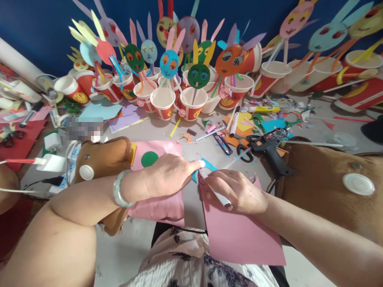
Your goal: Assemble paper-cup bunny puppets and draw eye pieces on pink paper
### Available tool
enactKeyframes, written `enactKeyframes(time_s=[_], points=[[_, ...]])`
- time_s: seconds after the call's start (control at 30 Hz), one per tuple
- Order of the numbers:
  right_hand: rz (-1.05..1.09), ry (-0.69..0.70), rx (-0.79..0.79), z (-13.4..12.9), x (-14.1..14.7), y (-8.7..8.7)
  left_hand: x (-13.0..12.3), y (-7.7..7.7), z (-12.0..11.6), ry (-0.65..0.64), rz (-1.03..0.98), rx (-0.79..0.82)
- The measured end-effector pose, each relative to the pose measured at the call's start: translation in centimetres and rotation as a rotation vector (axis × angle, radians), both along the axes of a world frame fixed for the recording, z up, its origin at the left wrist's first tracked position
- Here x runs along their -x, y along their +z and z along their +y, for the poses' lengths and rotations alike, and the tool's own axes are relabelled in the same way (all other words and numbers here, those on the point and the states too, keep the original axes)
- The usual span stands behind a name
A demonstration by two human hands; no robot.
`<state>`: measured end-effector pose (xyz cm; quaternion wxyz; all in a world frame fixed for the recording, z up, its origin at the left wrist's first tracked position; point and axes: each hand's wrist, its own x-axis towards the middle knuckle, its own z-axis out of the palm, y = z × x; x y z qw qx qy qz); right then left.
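Note:
My right hand (241, 191) grips a white marker (220, 194), its tip down by the top left corner of a pink paper sheet (243, 239). A short dark curved line shows on the sheet there, close to the tip. With the fingers curled and the thumb stretched forward, my left hand (166, 175) holds a small blue paper piece (207, 162) against that corner. The hands partly cover the blue piece, so its full outline is hidden. Under my left forearm lies another pink sheet (158, 207) with a green paper circle (149, 159) on it.
Red and white paper cups (193, 104) with paper rabbit faces stand along the back. A black glue gun (271, 151), scissors (245, 153) and a box cutter (223, 143) lie beyond my right hand among paper scraps. Brown plush pieces (332, 191) flank both sides; a power strip (73, 163) is at left.

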<state>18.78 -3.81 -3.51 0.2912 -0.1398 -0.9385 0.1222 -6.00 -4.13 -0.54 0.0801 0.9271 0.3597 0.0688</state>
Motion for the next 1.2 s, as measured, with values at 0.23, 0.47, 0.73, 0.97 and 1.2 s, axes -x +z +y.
enactKeyframes(time_s=[0.23,0.47,0.73,0.97,1.2], points=[[0.174,-0.116,-0.186,0.4,-0.4,0.9,-0.6,1.0,0.3,0.040,0.036,0.089],[0.204,-0.293,-0.120,1.0,-0.5,1.5,-1.2,1.3,0.8,0.052,0.009,0.172],[0.235,-0.392,-0.079,1.1,0.2,1.4,-1.6,0.6,1.3,0.013,-0.148,0.195],[0.190,-0.447,-0.084,1.7,0.5,0.1,-2.1,-0.3,2.0,0.017,-0.141,0.103],[0.158,-0.661,0.017,2.5,0.0,0.1,-1.6,0.1,3.2,0.193,-0.461,0.064]])
